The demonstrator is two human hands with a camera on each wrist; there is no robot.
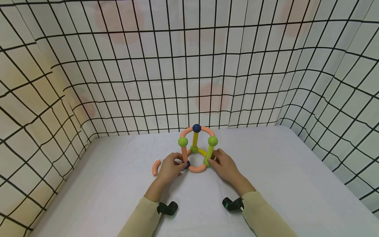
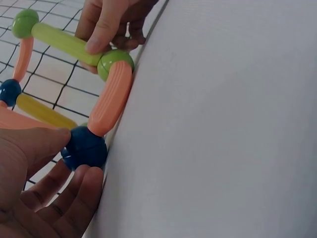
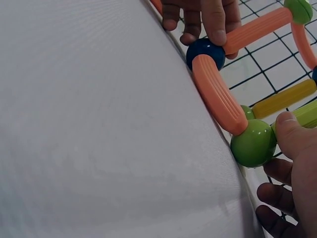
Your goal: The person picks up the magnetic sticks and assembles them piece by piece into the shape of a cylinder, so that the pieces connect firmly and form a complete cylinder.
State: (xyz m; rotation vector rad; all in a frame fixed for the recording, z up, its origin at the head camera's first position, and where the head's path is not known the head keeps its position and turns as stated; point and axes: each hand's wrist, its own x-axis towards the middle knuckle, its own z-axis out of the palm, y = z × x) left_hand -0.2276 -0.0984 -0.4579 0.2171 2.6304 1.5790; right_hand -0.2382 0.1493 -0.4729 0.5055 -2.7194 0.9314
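Note:
A toy frame of balls and rods stands on the white table, its lower ring joined by curved pieces. My left hand (image 1: 169,167) pinches the dark blue ball (image 2: 86,148) at the ring's front left, thumb above and fingers beneath. With thumb and fingers, my right hand (image 1: 225,165) grips the light green rod (image 2: 62,42) at its foot, against the green ball (image 3: 253,144). Between these two balls runs an orange curved piece (image 1: 197,169). An orange rod (image 1: 184,153) and a yellow rod (image 1: 195,140) also stand upright. Two orange arcs meet at the top blue ball (image 1: 196,128).
A loose orange curved piece (image 1: 155,167) lies on the table (image 1: 118,197) just left of my left hand. Black wire mesh (image 1: 165,79) over pale sheeting closes off the back and both sides. Each wrist carries a small black camera.

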